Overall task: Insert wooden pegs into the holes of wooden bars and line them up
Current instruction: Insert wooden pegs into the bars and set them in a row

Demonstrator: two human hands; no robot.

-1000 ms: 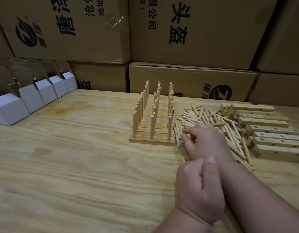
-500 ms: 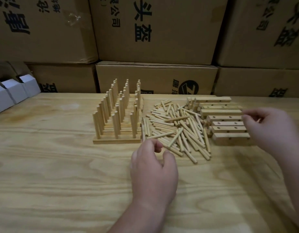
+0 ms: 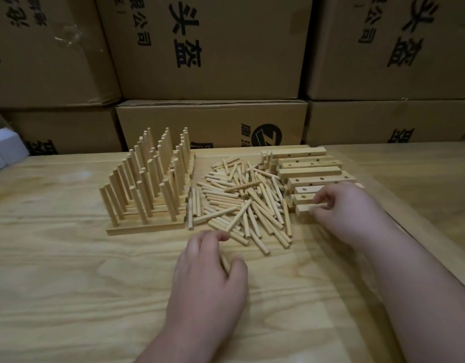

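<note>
Since half a second ago, the right hand (image 3: 349, 205) has been brought onto the nearest bar (image 3: 303, 214) at three o'clock, pinching it for pegging; pegs (image 3: 225, 262) are clutched ready in the left hand (image 3: 208, 273).

Lighting was dim and warm, corners darkened. Wide-angle distortion bowed the desk (image 3: 69, 258) edge and the cartons (image 3: 213, 48). Shadows were soft; focus was slightly soft throughout.

loose pegs (image 3: 242, 205) heaped mid-table; pegged bars (image 3: 145, 189) lined up left, pegs upright; empty bars (image 3: 312, 174) right.
</note>
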